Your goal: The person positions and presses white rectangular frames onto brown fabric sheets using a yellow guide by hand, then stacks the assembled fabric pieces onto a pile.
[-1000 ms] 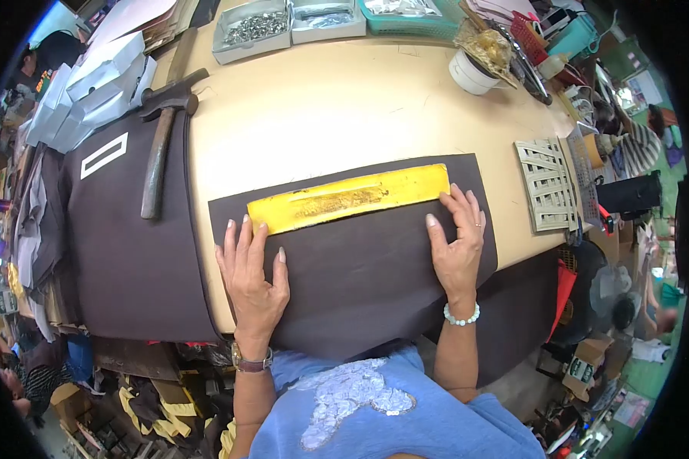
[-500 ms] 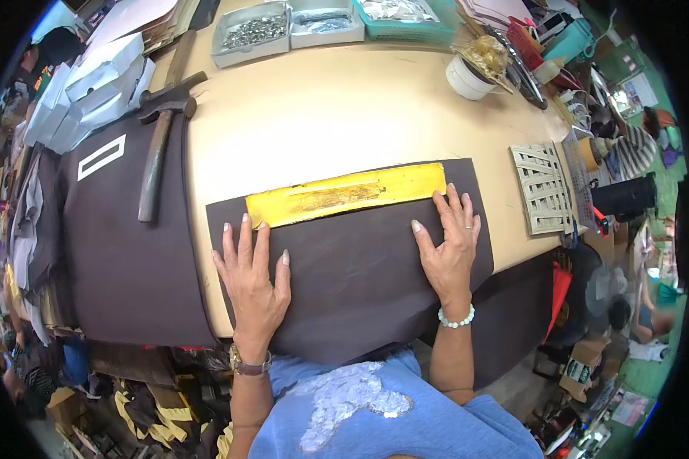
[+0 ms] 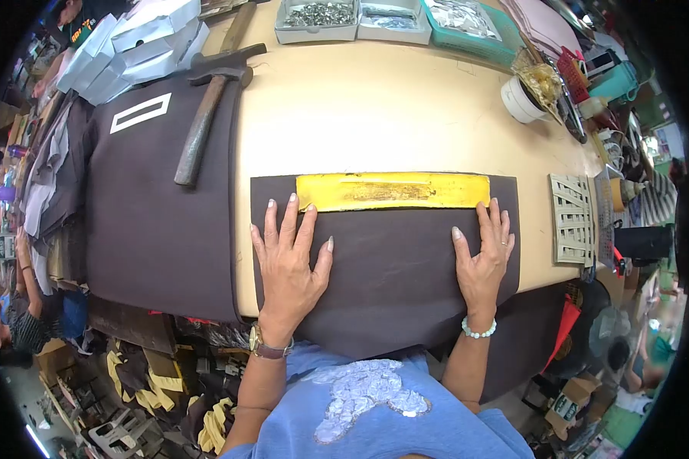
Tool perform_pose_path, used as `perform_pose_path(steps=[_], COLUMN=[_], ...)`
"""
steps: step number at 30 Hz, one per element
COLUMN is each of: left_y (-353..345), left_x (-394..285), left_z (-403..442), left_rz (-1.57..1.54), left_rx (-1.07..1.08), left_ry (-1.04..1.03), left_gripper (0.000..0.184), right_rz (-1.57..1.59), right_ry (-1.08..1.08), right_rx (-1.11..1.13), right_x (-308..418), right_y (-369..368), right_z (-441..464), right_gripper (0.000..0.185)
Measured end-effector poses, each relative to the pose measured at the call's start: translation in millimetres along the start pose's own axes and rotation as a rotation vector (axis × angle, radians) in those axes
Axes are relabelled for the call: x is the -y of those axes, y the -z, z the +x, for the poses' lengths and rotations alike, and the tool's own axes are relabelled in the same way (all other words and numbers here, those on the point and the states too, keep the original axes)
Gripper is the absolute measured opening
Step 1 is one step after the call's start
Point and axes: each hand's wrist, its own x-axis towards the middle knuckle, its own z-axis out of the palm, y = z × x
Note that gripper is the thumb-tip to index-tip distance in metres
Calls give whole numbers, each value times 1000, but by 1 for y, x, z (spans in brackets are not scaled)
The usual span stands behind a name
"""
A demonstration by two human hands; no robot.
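A yellow strip with a worn brown middle lies along the far edge of a dark sheet on the table. My left hand rests on the sheet with fingers spread, its fingertips at the strip's lower left corner. At the strip's lower right corner are the fingertips of my right hand, which also lies spread on the sheet. Neither hand is closed around anything.
Dark material on the left carries a hammer and a white rectangular frame. White boxes, a tray of metal pieces and a white cup stand farther back. A slatted panel is at right; people are beyond the table.
The camera view has turned, so the table and its contents appear shifted to the right. The strip and sheet now look level instead of slanted, with both hands still spread beside the strip.
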Motion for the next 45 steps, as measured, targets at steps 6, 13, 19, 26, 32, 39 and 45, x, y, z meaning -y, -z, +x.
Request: perform_pose_path(steps=[6, 13, 19, 26, 32, 39, 45], left_y=[0, 2, 1, 0, 0, 1, 1], left_x=[0, 0, -1, -1, -1, 1, 0], left_z=[0, -1, -1, -1, 0, 0, -1], left_rz=[-7, -2, 9, 2, 7, -3, 3], left_rx=[-24, -16, 8, 6, 11, 18, 22], left_ry=[3, 3, 6, 1, 2, 0, 0], left_gripper=[49, 51, 51, 52, 52, 52, 51], right_rz=[-7, -13, -26, -28, -29, -20, -26], right_ry=[13, 24, 26, 21, 14, 12, 9], right_rx=[12, 0, -19, -8, -1, -13, -22], right_x=[1, 2, 0, 1, 2, 2, 3], right_y=[0, 1, 1, 1, 1, 0, 0], right_z=[0, 1, 0, 0, 0, 0, 0], right_gripper=[56, 55, 54, 55, 55, 56, 56])
